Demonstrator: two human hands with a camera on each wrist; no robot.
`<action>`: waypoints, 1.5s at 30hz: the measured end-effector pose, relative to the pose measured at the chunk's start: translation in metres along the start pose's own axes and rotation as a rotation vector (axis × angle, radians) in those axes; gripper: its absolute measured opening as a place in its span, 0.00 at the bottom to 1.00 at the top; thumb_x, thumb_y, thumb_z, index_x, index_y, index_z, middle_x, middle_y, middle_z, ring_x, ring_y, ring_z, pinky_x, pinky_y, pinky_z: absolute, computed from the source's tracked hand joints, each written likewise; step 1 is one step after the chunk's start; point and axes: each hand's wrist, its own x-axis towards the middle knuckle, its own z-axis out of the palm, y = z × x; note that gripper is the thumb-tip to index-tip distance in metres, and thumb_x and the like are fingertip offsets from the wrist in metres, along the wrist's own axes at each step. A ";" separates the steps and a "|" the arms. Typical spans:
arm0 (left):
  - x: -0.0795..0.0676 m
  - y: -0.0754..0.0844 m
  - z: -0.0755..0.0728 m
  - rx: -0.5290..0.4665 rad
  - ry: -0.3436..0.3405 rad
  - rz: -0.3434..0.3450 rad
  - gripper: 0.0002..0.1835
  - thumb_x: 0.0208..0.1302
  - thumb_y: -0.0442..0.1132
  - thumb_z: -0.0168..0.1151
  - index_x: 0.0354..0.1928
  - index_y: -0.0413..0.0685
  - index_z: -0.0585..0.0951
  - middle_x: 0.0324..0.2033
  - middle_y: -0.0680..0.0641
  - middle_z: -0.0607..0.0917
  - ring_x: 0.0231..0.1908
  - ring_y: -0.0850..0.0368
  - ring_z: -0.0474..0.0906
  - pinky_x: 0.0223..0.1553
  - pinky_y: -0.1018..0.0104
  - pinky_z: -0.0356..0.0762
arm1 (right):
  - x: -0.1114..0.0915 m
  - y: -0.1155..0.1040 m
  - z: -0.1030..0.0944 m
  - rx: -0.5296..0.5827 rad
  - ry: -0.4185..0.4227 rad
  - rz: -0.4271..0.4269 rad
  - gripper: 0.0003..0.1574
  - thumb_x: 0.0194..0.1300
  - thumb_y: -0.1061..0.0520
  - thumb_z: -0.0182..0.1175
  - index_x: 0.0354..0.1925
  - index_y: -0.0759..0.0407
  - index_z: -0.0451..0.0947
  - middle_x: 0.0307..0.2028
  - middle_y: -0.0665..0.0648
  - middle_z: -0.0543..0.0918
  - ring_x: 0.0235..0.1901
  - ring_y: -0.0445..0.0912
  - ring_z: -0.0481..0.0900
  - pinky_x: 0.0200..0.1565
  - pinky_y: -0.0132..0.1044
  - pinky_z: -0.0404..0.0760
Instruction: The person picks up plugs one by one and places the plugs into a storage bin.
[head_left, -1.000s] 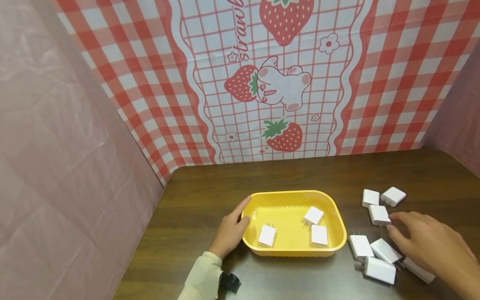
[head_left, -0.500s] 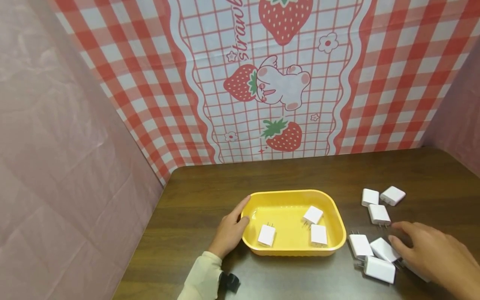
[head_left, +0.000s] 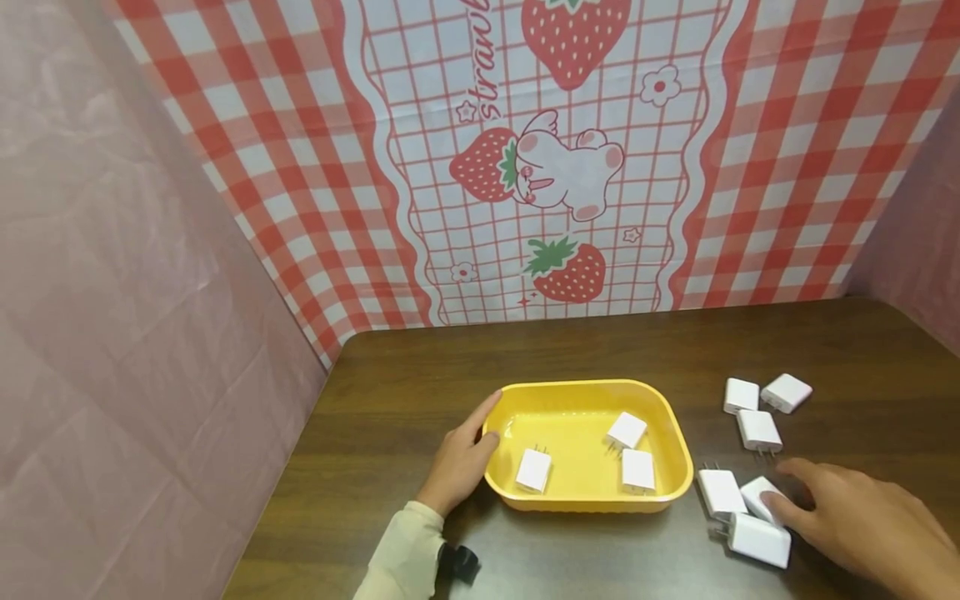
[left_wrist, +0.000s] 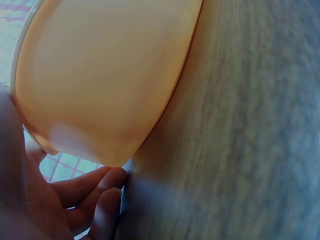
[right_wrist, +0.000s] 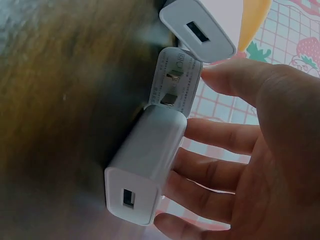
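Note:
The left hand (head_left: 459, 467) holds the left end of a yellow plastic tub (head_left: 585, 505), its thumb at the rim. In the left wrist view, fingers (left_wrist: 107, 195) of that hand bend against the tub's outer wall (left_wrist: 110, 75). White USB wall chargers (head_left: 534, 470) lie inside the tub, one on the left and two on the right. The right hand (head_left: 862, 508) is at a group of loose chargers to the right, thumb touching one charger (right_wrist: 175, 82) with its prongs showing. Its other fingers spread behind a neighbouring charger (right_wrist: 145, 160), and no firm grip shows.
Farther back on the brown table (head_left: 525, 354) lie three more chargers (head_left: 759, 431). Another charger (head_left: 722, 493) sits close to the tub's right end. Behind the table hangs a strawberry-print cloth (head_left: 570, 183); a pink cloth (head_left: 150, 333) covers the left side.
The right hand has shifted from beside the back chargers toward the nearer group, and its thumb now overlaps one charger there. The left hand and the tub have stayed in place.

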 end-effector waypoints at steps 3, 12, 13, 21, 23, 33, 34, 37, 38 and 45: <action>0.000 0.000 0.000 0.003 0.003 0.003 0.31 0.70 0.45 0.52 0.72 0.82 0.66 0.66 0.56 0.75 0.57 0.55 0.75 0.56 0.47 0.70 | -0.001 -0.001 0.001 0.005 -0.008 0.005 0.54 0.57 0.22 0.60 0.53 0.70 0.77 0.44 0.74 0.81 0.40 0.67 0.79 0.36 0.68 0.74; 0.000 0.001 0.000 0.011 0.004 0.009 0.31 0.70 0.45 0.52 0.72 0.83 0.66 0.65 0.56 0.75 0.55 0.55 0.75 0.54 0.48 0.71 | -0.014 0.013 0.009 0.044 0.124 -0.038 0.38 0.64 0.35 0.62 0.45 0.71 0.79 0.33 0.68 0.81 0.35 0.63 0.81 0.35 0.66 0.74; 0.001 0.002 0.000 0.009 0.005 0.009 0.31 0.70 0.45 0.52 0.72 0.83 0.66 0.65 0.56 0.75 0.54 0.55 0.75 0.54 0.48 0.71 | -0.015 0.015 0.010 0.048 0.143 -0.048 0.36 0.65 0.36 0.62 0.44 0.71 0.79 0.32 0.67 0.81 0.35 0.63 0.81 0.36 0.66 0.74; 0.001 0.004 -0.002 -0.003 0.003 -0.006 0.31 0.70 0.45 0.52 0.71 0.85 0.66 0.66 0.56 0.75 0.57 0.55 0.75 0.56 0.47 0.70 | -0.029 0.019 0.014 0.020 0.240 -0.076 0.31 0.60 0.40 0.68 0.45 0.67 0.80 0.32 0.69 0.82 0.34 0.68 0.81 0.32 0.66 0.75; 0.000 0.004 -0.002 -0.001 0.002 -0.014 0.30 0.70 0.45 0.52 0.71 0.84 0.66 0.66 0.56 0.75 0.58 0.55 0.75 0.57 0.46 0.70 | -0.031 0.020 0.015 0.030 0.266 -0.096 0.31 0.57 0.43 0.71 0.46 0.67 0.80 0.31 0.67 0.81 0.33 0.66 0.81 0.30 0.64 0.75; 0.000 0.000 -0.001 0.009 -0.005 -0.025 0.30 0.70 0.46 0.51 0.72 0.83 0.66 0.66 0.55 0.75 0.59 0.55 0.74 0.58 0.45 0.70 | -0.033 0.021 0.022 0.025 0.255 -0.114 0.32 0.52 0.47 0.75 0.48 0.65 0.79 0.31 0.64 0.81 0.30 0.58 0.80 0.27 0.60 0.75; 0.000 0.000 -0.001 0.010 -0.005 -0.024 0.30 0.70 0.46 0.51 0.72 0.83 0.66 0.66 0.55 0.75 0.58 0.55 0.74 0.58 0.46 0.70 | -0.034 0.020 0.023 0.023 0.262 -0.117 0.32 0.51 0.47 0.75 0.48 0.65 0.79 0.31 0.63 0.80 0.29 0.56 0.79 0.26 0.58 0.75; 0.000 0.000 0.000 0.012 -0.006 -0.020 0.30 0.71 0.46 0.51 0.72 0.82 0.66 0.66 0.55 0.75 0.58 0.55 0.75 0.57 0.46 0.70 | -0.035 0.020 0.023 0.016 0.282 -0.123 0.33 0.50 0.47 0.75 0.48 0.65 0.79 0.30 0.60 0.79 0.27 0.52 0.76 0.25 0.55 0.73; 0.000 0.001 -0.001 0.011 -0.006 -0.019 0.30 0.71 0.46 0.51 0.72 0.82 0.66 0.66 0.55 0.74 0.58 0.55 0.75 0.57 0.46 0.70 | -0.035 0.020 0.022 0.018 0.291 -0.127 0.32 0.50 0.48 0.75 0.48 0.65 0.79 0.30 0.60 0.79 0.27 0.53 0.77 0.25 0.55 0.74; 0.001 0.001 0.000 0.013 -0.006 -0.025 0.30 0.71 0.46 0.51 0.73 0.81 0.66 0.66 0.56 0.74 0.57 0.55 0.75 0.57 0.46 0.70 | -0.034 0.021 0.022 0.031 0.322 -0.129 0.30 0.51 0.48 0.75 0.46 0.64 0.80 0.31 0.64 0.81 0.31 0.60 0.81 0.27 0.60 0.75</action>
